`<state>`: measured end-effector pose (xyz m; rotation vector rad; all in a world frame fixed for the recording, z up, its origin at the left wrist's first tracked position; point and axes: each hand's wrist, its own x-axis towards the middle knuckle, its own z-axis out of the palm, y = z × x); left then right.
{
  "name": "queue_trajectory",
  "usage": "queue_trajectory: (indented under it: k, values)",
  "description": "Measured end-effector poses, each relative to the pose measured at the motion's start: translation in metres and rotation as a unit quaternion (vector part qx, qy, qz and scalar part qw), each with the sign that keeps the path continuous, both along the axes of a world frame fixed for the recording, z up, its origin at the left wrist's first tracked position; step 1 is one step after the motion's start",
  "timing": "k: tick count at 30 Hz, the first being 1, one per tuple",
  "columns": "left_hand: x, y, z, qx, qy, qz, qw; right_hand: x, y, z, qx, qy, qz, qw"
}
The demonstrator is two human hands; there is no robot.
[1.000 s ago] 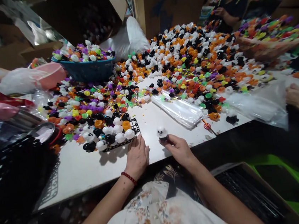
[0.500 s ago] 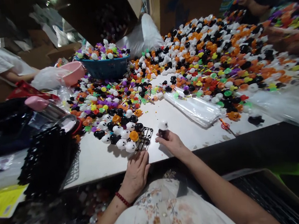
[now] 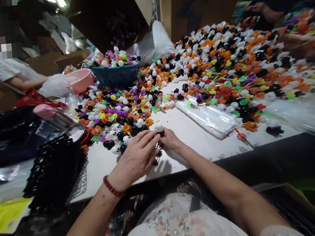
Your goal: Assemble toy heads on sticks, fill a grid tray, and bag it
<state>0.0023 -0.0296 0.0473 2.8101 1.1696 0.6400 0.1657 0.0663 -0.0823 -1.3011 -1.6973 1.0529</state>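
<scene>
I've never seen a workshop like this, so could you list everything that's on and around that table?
Small toy figures: too many to count; white, black, orange, purple, green; heaped across the table.
Basket: one, blue, far left of centre, filled with toys.
Bowl: one, pink, beside the basket.
Clear bags: one stack, mid-table.
Black grid tray: one, under the hands.
Cardboard boxes: two, brown, behind.
White ghost toy: one, at both hands' fingertips.
Left hand: red bead bracelet.
Right hand: on the toy.

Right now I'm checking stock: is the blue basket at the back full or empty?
Full. The blue basket is heaped above its rim with white, purple, orange and black toy pieces.
</scene>
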Motion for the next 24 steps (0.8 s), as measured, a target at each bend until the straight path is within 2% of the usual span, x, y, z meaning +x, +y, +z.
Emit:
queue_trajectory:
  k: [3,5,9,15,24]
  values:
    - [0.002,0.032,-0.01,-0.016,0.057,-0.043,0.997,-0.006,0.002,-0.001,0.021,-0.016,0.025,0.999]
    - [0.001,0.043,-0.018,-0.025,0.066,-0.035,0.997,-0.008,0.004,-0.003,0.02,-0.023,0.02,0.999]
    - [-0.007,0.045,-0.028,-0.034,0.024,0.027,0.999,-0.005,0.009,-0.007,0.014,-0.022,0.017,1.0]
    - [-0.013,0.046,-0.03,-0.049,0.019,0.072,0.996,0.004,0.016,-0.011,-0.004,0.008,0.069,0.998]
    - [-0.012,0.056,-0.036,-0.054,0.008,0.08,0.995,0.009,0.016,-0.007,0.015,-0.01,0.112,0.994]
